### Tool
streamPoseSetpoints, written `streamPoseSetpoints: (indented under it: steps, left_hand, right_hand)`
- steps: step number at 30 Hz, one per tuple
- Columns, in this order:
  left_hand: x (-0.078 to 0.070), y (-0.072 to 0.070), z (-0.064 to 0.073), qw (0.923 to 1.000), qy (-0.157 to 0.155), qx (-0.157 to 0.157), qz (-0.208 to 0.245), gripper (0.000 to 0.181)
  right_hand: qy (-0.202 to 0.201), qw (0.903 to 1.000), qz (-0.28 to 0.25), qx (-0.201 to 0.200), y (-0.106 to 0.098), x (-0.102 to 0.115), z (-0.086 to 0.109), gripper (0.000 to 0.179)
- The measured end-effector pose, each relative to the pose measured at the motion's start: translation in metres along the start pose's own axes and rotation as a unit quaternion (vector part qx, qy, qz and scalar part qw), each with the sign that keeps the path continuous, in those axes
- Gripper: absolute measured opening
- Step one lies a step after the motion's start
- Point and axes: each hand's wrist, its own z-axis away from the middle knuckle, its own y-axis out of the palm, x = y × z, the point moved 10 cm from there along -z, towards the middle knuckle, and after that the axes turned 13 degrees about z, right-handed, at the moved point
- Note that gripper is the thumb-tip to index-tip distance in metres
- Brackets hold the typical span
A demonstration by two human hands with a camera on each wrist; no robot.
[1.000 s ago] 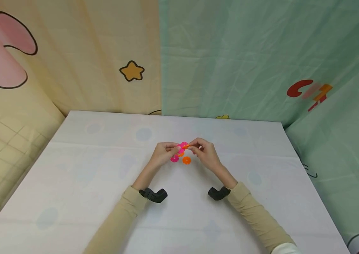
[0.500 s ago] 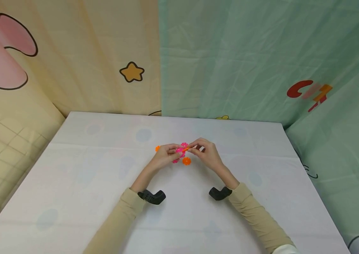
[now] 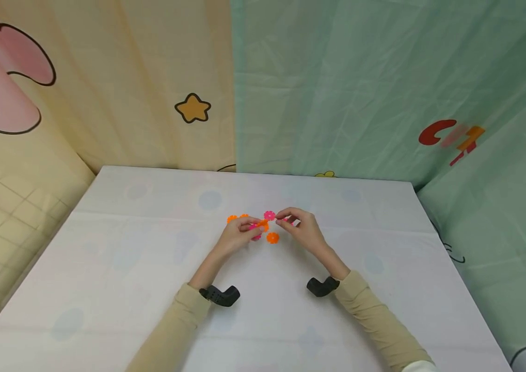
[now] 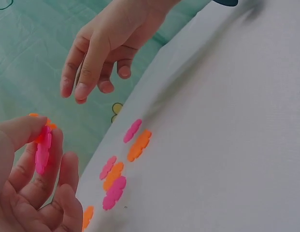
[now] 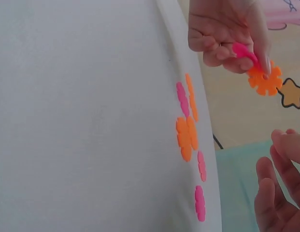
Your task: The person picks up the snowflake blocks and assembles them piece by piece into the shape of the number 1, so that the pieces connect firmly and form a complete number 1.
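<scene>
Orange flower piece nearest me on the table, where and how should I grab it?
Probably pinch the orange flower piece by its notched rim, thumb and finger on opposite edges, coming from above and the right with the right hand. It lies flat and looks thin, nothing touches its right edge, and the left hand holds other pieces.

Head view: right hand (image 3: 304, 228) was at three o'clock from held discs (image 5: 271, 86) in left hand (image 3: 235, 236); on table (image 3: 272, 310), one disc (image 3: 273, 238) lay at five, another disc (image 3: 269, 215) at one.
</scene>
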Motion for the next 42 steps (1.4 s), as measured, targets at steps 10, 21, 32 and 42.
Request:
streamPoseSetpoints:
  steps: [10, 21, 32, 42]
  left_hand:
    - [0.006, -0.021, 0.005, 0.9986, -0.002, -0.05, -0.018, 0.035]
    - [0.008, -0.026, 0.008, 0.9975, -0.01, -0.066, -0.024, 0.031]
    - [0.003, -0.027, 0.01, 0.9969, 0.015, -0.067, -0.04, 0.03]
    - [0.001, -0.026, 0.012, 0.9968, 0.041, -0.064, -0.022, 0.022]
  right_hand:
    - [0.083, 0.9949, 0.018, 0.054, 0.013, -0.033, 0.004, 0.023]
    - [0.091, 0.9862, 0.042, 0.132, 0.037, -0.03, 0.008, 0.028]
    - [0.095, 0.9733, 0.121, 0.17, 0.051, -0.028, 0.007, 0.029]
    - [0.091, 0.9793, 0.101, 0.15, 0.048, -0.03, 0.006, 0.02]
